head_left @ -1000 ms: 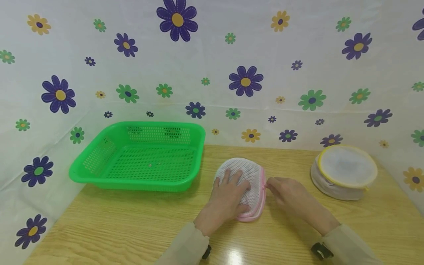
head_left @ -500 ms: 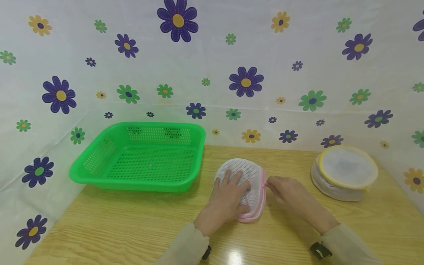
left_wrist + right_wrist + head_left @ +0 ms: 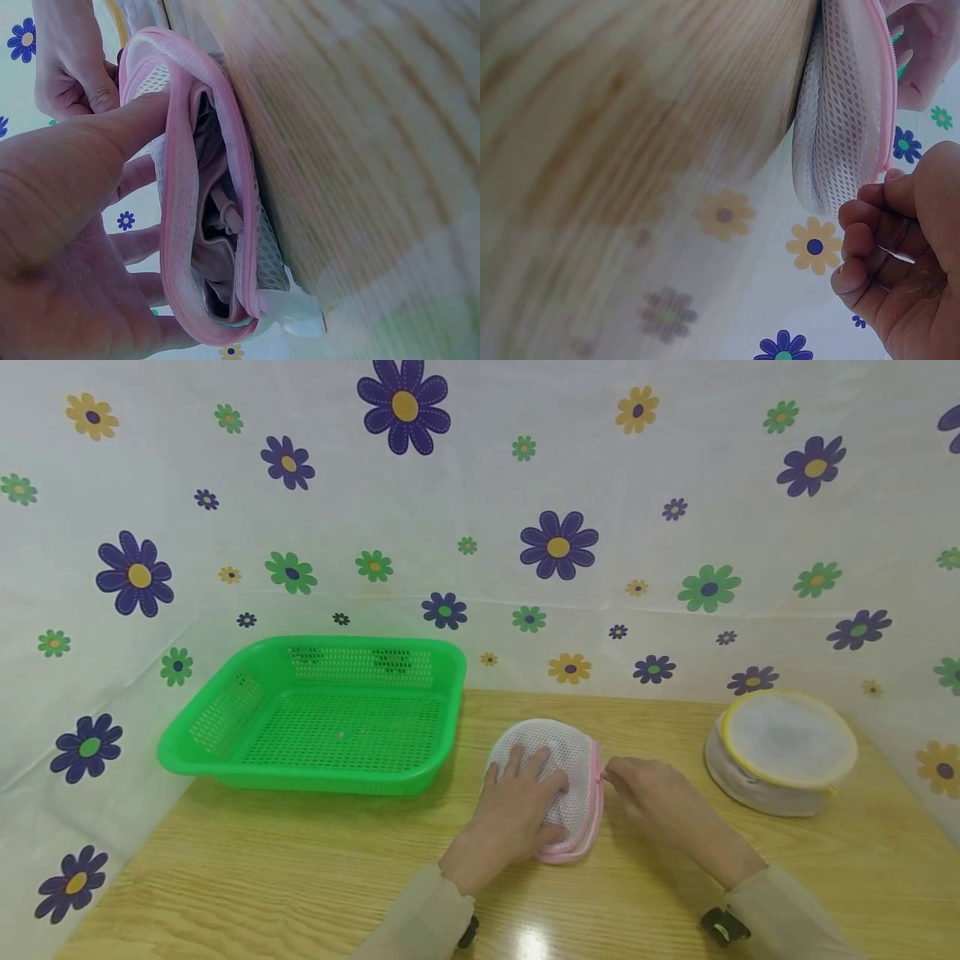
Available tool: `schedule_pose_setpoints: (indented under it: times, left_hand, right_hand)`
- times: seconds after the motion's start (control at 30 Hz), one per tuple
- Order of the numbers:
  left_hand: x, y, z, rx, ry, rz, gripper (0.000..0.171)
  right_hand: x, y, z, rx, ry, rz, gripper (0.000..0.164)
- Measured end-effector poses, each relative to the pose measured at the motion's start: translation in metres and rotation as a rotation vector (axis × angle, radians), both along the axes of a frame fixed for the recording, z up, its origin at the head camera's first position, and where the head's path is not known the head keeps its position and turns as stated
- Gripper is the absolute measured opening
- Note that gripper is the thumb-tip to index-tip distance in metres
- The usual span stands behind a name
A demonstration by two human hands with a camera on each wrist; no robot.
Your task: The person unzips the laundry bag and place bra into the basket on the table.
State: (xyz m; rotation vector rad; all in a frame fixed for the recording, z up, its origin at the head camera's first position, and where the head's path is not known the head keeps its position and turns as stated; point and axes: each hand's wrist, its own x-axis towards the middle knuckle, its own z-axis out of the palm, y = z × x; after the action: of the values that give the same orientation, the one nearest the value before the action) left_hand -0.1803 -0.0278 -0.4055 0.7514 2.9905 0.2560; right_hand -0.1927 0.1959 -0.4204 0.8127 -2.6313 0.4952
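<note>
A white mesh laundry bag (image 3: pixel 577 777) with a pink zipped edge lies on the table in the head view. My left hand (image 3: pixel 517 802) rests on top of it with spread fingers. At the bag's right side, my right hand (image 3: pixel 652 789) pinches the zipper pull between thumb and forefinger; the pull itself is mostly hidden by the fingertips. From the left wrist, the zipped mouth gapes, and a mauve satiny garment (image 3: pixel 214 255) with a small bow shows inside. In the right wrist view, the zipper teeth (image 3: pixel 893 82) run up from the right fingertips.
An open green plastic basket (image 3: pixel 315 781) stands to the left on the wooden table (image 3: pixel 315 877). A round mesh-topped bag (image 3: pixel 787 739) with yellow trim sits at the right. Behind everything hangs a white flowered cloth (image 3: pixel 480 485).
</note>
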Motion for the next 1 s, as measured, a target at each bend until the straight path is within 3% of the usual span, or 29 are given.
schedule_pose_setpoints:
  times: [1.0]
  left_hand:
    - [0.0002, -0.0010, 0.0005, 0.012, 0.000, -0.006, 0.049]
  right_hand:
    - [-0.0094, -0.0018, -0.0003, 0.011, -0.023, -0.044, 0.008]
